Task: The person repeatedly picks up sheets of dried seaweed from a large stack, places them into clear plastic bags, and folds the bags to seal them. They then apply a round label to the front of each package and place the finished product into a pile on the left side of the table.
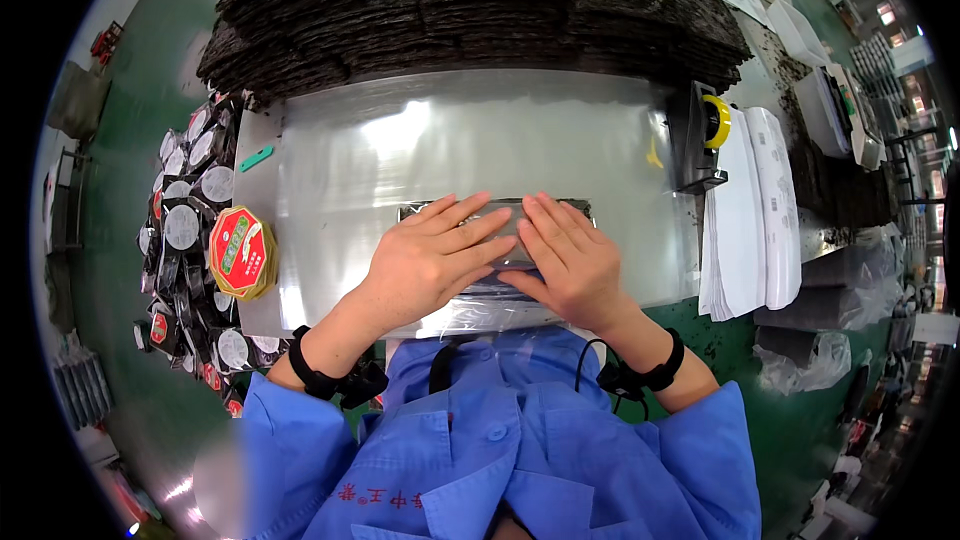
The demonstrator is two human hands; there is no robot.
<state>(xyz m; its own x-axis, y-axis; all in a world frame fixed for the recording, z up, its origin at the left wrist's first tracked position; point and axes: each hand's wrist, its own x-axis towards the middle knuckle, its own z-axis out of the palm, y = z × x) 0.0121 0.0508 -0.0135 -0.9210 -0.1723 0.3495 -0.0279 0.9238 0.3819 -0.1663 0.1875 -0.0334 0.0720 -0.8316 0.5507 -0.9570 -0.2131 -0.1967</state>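
Note:
My left hand (435, 259) lies palm down with its fingers spread over a flat dark packet (513, 258) in clear plastic film. From the other side, my right hand (574, 262) rests flat on the same packet, its fingertips close to those of the left. Most of the packet is hidden under both hands; its dark far edge shows beyond the fingers. Loose film creases toward my body at the near table edge. Beneath everything is a broad layer of clear plastic sheets (480, 142) on the table.
Tall stacks of dark dried seaweed sheets (487, 22) line the far side. At right stand a black tape dispenser (690, 142) with yellow tape and white paper sheets (739, 240). Left are a green cutter (256, 158), octagonal red labels (241, 251) and heaped wrapped packages (182, 226).

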